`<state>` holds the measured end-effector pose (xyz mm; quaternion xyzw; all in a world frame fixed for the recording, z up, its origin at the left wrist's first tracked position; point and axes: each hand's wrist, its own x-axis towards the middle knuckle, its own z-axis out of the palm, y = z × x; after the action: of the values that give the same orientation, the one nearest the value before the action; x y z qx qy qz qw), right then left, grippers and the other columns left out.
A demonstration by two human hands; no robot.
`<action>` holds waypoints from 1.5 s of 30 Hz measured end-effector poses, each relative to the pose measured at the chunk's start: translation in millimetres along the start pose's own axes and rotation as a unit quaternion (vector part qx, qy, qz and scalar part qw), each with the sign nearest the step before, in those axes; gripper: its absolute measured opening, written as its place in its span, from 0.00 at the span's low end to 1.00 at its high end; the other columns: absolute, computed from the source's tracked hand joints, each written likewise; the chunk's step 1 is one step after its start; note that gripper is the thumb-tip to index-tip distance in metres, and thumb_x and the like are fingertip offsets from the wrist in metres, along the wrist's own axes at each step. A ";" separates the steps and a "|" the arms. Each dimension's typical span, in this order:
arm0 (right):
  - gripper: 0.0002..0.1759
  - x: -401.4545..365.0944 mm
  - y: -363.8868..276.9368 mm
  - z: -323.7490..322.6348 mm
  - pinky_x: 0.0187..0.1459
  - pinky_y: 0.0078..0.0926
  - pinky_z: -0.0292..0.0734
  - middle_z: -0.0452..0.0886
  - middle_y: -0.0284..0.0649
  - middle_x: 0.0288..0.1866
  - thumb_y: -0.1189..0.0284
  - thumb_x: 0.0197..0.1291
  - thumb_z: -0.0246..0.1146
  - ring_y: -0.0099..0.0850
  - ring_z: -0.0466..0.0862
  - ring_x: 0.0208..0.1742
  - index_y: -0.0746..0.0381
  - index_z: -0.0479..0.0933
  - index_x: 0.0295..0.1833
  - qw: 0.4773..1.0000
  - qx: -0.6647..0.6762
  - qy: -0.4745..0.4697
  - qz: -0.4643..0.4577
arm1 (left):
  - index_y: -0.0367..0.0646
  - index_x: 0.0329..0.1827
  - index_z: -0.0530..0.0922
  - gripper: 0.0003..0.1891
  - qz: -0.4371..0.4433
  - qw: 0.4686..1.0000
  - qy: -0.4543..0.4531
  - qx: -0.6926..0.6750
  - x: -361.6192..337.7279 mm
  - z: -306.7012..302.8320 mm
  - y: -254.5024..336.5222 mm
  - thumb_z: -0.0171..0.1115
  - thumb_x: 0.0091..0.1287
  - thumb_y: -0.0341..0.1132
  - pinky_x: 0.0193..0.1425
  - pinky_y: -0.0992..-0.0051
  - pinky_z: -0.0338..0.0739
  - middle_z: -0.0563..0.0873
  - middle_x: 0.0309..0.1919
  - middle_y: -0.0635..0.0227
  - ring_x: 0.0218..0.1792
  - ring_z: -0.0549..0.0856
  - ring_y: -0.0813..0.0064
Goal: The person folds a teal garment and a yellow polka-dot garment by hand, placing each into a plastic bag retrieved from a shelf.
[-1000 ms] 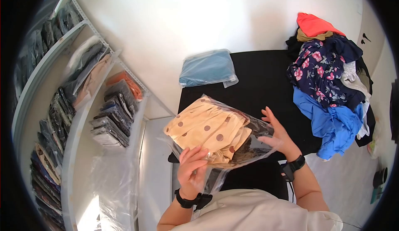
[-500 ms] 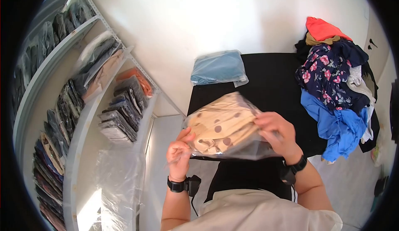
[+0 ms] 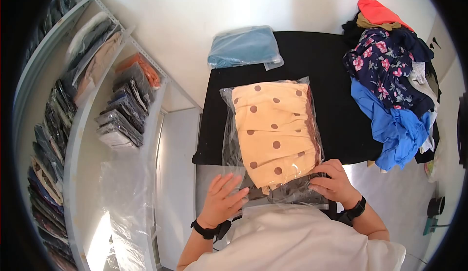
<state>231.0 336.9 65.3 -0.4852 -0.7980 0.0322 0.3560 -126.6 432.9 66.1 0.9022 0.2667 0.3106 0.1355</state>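
A folded yellow-orange garment with brown dots (image 3: 273,129) lies inside a clear plastic bag (image 3: 231,139), flat on the black table with its near end reaching past the front edge. My left hand (image 3: 223,200) is at the bag's near left corner, fingers spread, with the loose film around them. At the near right corner, my right hand (image 3: 335,182) has its fingers curled on the bag's edge. A black band is on each wrist.
A bagged blue garment (image 3: 246,48) lies at the table's back left. Loose clothes, including a floral navy piece (image 3: 380,68) and a blue one (image 3: 390,129), are heaped on the right. Shelves (image 3: 78,139) with several bagged garments stand on the left; plastic film (image 3: 129,198) hangs there.
The bagged garment was held up tilted between both hands; it now lies flat on the table, dots facing up. My left hand has opened and moved down with my right hand toward my body.
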 end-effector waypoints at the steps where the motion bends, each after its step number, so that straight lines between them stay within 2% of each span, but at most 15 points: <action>1: 0.11 -0.1 -3.3 -0.1 0.54 0.37 0.74 0.83 0.34 0.55 0.71 0.48 0.77 0.37 0.81 0.54 0.56 0.83 0.35 1.000 -0.023 0.007 -0.005 | 0.57 0.57 0.85 0.22 -0.004 1.000 -0.001 -0.001 -5.8 2.6 -1.3 0.75 0.58 0.30 0.76 0.56 0.64 0.81 0.67 0.74 0.72 0.74 0.63; 3: 0.11 2.7 -7.6 -2.3 0.56 0.37 0.74 0.83 0.35 0.58 0.71 0.48 0.78 0.38 0.81 0.58 0.56 0.81 0.34 0.999 -0.036 0.003 -0.030 | 0.56 0.56 0.86 0.21 0.049 0.997 -0.014 0.049 -13.0 4.2 -3.0 0.74 0.59 0.29 0.75 0.59 0.65 0.83 0.66 0.75 0.72 0.75 0.64; 8: 0.13 6.4 5.9 -4.6 0.62 0.37 0.72 0.83 0.37 0.64 0.67 0.51 0.77 0.39 0.80 0.67 0.56 0.78 0.32 0.996 0.007 -0.069 -0.057 | 0.52 0.57 0.85 0.19 0.029 0.997 -0.057 -0.035 -11.8 -10.2 -8.9 0.70 0.63 0.25 0.74 0.60 0.66 0.86 0.62 0.73 0.70 0.78 0.65; 11: 0.12 9.7 7.6 -7.8 0.60 0.39 0.73 0.87 0.38 0.57 0.66 0.57 0.74 0.39 0.82 0.63 0.58 0.77 0.32 0.995 0.087 -0.050 -0.018 | 0.50 0.57 0.85 0.19 -0.014 0.991 -0.070 -0.111 -10.2 -11.6 -8.7 0.68 0.63 0.23 0.73 0.59 0.69 0.88 0.58 0.71 0.67 0.80 0.64; 14: 0.04 14.6 7.1 -8.8 0.56 0.38 0.74 0.90 0.38 0.46 0.76 0.63 0.65 0.41 0.87 0.53 0.60 0.81 0.34 0.987 0.154 -0.008 0.042 | 0.47 0.55 0.86 0.18 -0.049 0.987 -0.056 -0.146 -3.3 -11.1 -2.8 0.67 0.63 0.22 0.70 0.59 0.72 0.89 0.56 0.69 0.63 0.83 0.63; 19: 0.07 17.2 -2.7 0.0 0.46 0.30 0.78 0.89 0.43 0.42 0.74 0.68 0.62 0.37 0.88 0.45 0.65 0.84 0.41 0.961 0.219 0.089 0.145 | 0.44 0.51 0.87 0.14 -0.038 0.971 0.022 -0.236 -0.3 -2.9 -4.5 0.66 0.64 0.21 0.62 0.62 0.76 0.90 0.50 0.65 0.55 0.85 0.61; 24: 0.12 19.0 -4.3 4.2 0.38 0.23 0.76 0.87 0.42 0.36 0.71 0.72 0.60 0.30 0.85 0.39 0.68 0.84 0.42 0.933 0.255 0.145 0.209 | 0.36 0.46 0.87 0.10 -0.135 0.948 0.082 -0.278 5.2 -4.0 3.7 0.62 0.66 0.19 0.51 0.70 0.78 0.89 0.35 0.63 0.43 0.85 0.66; 28: 0.12 28.1 -4.8 4.0 0.36 0.23 0.73 0.83 0.40 0.38 0.72 0.72 0.61 0.27 0.80 0.34 0.68 0.84 0.39 0.941 0.195 0.161 0.224 | 0.32 0.46 0.84 0.09 -0.183 0.918 0.113 -0.334 5.7 3.6 5.5 0.56 0.73 0.24 0.46 0.75 0.79 0.86 0.34 0.64 0.36 0.85 0.72; 30: 0.11 30.8 -3.1 7.1 0.35 0.22 0.72 0.82 0.39 0.40 0.72 0.71 0.61 0.25 0.79 0.34 0.68 0.84 0.38 0.945 0.181 0.176 0.206 | 0.31 0.47 0.84 0.11 -0.301 0.868 0.122 -0.375 5.7 4.8 6.5 0.53 0.78 0.28 0.44 0.78 0.79 0.86 0.32 0.66 0.33 0.84 0.77; 33: 0.11 26.4 5.1 20.8 0.34 0.20 0.71 0.82 0.39 0.45 0.74 0.70 0.62 0.22 0.79 0.35 0.67 0.83 0.34 0.910 0.250 0.184 0.276 | 0.33 0.49 0.85 0.11 -0.351 0.843 0.122 -0.389 5.9 18.7 -1.5 0.55 0.78 0.28 0.42 0.78 0.80 0.87 0.31 0.68 0.32 0.85 0.81; 36: 0.04 25.2 8.2 29.7 0.33 0.16 0.71 0.82 0.38 0.45 0.78 0.66 0.65 0.18 0.78 0.34 0.67 0.81 0.44 0.911 0.239 0.202 0.271 | 0.32 0.52 0.83 0.09 -0.391 0.824 0.142 -0.385 11.2 27.4 -2.2 0.58 0.77 0.28 0.40 0.80 0.80 0.86 0.30 0.70 0.32 0.85 0.81; 38: 0.22 27.0 7.4 35.7 0.32 0.12 0.71 0.81 0.39 0.51 0.82 0.62 0.67 0.16 0.77 0.32 0.67 0.73 0.62 0.833 0.355 0.254 0.340 | 0.33 0.53 0.83 0.09 -0.383 0.831 0.139 -0.380 10.6 31.9 -3.2 0.59 0.76 0.27 0.39 0.80 0.80 0.87 0.33 0.69 0.32 0.85 0.81; 41: 0.36 36.2 -6.9 24.5 0.31 0.10 0.70 0.77 0.41 0.58 0.87 0.60 0.65 0.14 0.76 0.30 0.67 0.62 0.73 0.874 0.268 0.234 0.330 | 0.34 0.55 0.82 0.11 -0.385 0.831 0.177 -0.360 26.3 32.0 13.6 0.62 0.72 0.24 0.41 0.78 0.81 0.86 0.40 0.67 0.35 0.85 0.79; 43: 0.35 33.7 -6.3 24.1 0.31 0.10 0.69 0.75 0.41 0.62 0.88 0.60 0.63 0.13 0.76 0.30 0.67 0.64 0.74 0.884 0.261 0.226 0.314 | 0.35 0.55 0.82 0.12 -0.396 0.824 0.215 -0.343 30.3 31.2 18.4 0.64 0.69 0.23 0.43 0.76 0.81 0.86 0.44 0.65 0.39 0.85 0.76; 45: 0.31 31.9 -5.0 23.6 0.31 0.10 0.68 0.75 0.41 0.63 0.88 0.61 0.62 0.12 0.75 0.30 0.66 0.68 0.70 0.894 0.246 0.207 0.314 | 0.42 0.61 0.81 0.19 -0.234 0.945 0.217 -0.071 25.6 30.7 13.2 0.67 0.66 0.26 0.56 0.68 0.79 0.84 0.54 0.64 0.52 0.84 0.68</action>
<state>204.4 366.5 66.9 -0.6032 -0.4792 0.2362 0.5923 -85.0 434.1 60.3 0.7127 0.4708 0.4768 0.2074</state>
